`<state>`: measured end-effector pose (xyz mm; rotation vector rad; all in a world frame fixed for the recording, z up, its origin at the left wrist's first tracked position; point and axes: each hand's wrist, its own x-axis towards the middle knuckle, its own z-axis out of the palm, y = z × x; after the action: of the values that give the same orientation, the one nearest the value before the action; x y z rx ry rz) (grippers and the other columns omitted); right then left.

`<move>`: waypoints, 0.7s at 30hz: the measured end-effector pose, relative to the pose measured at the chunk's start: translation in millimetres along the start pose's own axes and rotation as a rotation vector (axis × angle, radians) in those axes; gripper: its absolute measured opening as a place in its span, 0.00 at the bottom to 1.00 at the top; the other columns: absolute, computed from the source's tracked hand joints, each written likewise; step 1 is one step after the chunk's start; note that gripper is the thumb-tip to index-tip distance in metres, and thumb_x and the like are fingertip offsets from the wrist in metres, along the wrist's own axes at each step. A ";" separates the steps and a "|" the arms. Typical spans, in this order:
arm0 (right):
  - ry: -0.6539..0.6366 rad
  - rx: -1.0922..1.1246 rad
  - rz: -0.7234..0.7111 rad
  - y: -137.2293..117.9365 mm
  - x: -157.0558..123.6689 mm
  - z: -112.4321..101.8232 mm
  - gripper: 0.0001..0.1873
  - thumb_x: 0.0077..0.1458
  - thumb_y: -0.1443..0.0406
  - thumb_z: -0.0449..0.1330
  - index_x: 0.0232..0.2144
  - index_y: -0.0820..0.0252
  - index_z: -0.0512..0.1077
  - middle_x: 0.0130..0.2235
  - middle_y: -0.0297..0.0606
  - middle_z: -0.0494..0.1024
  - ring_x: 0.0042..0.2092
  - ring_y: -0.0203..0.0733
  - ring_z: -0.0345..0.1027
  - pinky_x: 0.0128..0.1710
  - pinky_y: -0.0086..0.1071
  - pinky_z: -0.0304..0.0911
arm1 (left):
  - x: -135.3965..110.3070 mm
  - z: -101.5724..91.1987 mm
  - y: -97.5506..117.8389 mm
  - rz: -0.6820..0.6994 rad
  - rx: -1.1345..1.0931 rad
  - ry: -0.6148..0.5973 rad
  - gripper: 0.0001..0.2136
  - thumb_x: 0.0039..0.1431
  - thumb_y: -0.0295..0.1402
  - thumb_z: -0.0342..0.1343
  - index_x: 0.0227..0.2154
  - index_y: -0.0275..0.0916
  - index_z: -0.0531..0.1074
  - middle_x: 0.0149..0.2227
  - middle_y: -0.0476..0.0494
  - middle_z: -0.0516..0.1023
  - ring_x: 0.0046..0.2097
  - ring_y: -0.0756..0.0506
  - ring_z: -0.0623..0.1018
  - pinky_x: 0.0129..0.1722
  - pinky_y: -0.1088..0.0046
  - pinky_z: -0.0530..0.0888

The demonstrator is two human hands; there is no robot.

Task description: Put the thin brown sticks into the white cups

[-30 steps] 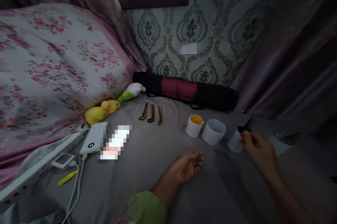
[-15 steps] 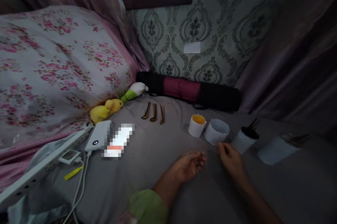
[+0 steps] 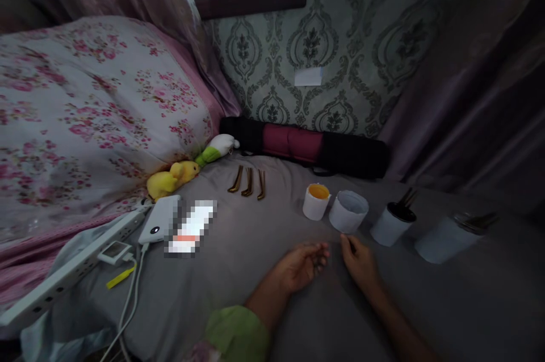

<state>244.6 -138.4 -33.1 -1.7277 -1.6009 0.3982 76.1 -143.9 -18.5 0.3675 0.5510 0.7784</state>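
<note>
My left hand (image 3: pixel 303 264) rests on the grey sheet with its fingers curled around small dark pieces that I cannot make out. Just right of its fingertips, my right hand (image 3: pixel 360 260) has its fingers drawn together in a pinch; what it holds, if anything, is hidden. Behind the hands stands a row of white cups: one with an orange inside (image 3: pixel 315 201), an empty one (image 3: pixel 348 211), and one with dark sticks in it (image 3: pixel 390 223). A fourth cup (image 3: pixel 445 238) holds metallic pieces.
Three bronze-coloured utensils (image 3: pixel 249 182) lie side by side further back. A black and maroon roll (image 3: pixel 304 146) lies along the wall. At left are a yellow plush duck (image 3: pixel 170 179), a power bank (image 3: pixel 158 219), a power strip (image 3: pixel 63 280) with cables, and a floral quilt (image 3: pixel 85 112).
My right hand left the cup with the dark sticks and moved left and down to my left hand's fingertips. My left hand stayed put.
</note>
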 end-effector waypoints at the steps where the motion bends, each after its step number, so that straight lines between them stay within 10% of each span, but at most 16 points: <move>1: -0.009 -0.001 0.000 0.7 -0.6 0.5 0.21 0.54 0.51 0.43 0.23 0.57 0.66 0.23 0.38 0.73 0.26 0.42 0.67 0.25 0.30 0.57 | 0.0 0.4 -0.2 0.005 0.003 0.002 0.07 0.50 0.28 0.55 0.32 0.30 0.72 0.27 0.45 0.73 0.25 0.54 0.70 0.28 0.77 0.62; 21: -0.043 -0.039 -0.013 2.1 -5.3 -1.2 0.22 0.54 0.52 0.42 0.26 0.57 0.70 0.25 0.39 0.75 0.28 0.42 0.68 0.27 0.30 0.58 | 1.6 5.3 1.1 -0.051 -0.008 0.060 0.04 0.51 0.25 0.53 0.29 0.30 0.71 0.25 0.45 0.73 0.24 0.55 0.70 0.24 0.80 0.62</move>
<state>246.0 -143.7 -35.0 -1.7479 -1.6600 0.4030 79.5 -142.6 -14.2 0.3227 0.6110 0.7440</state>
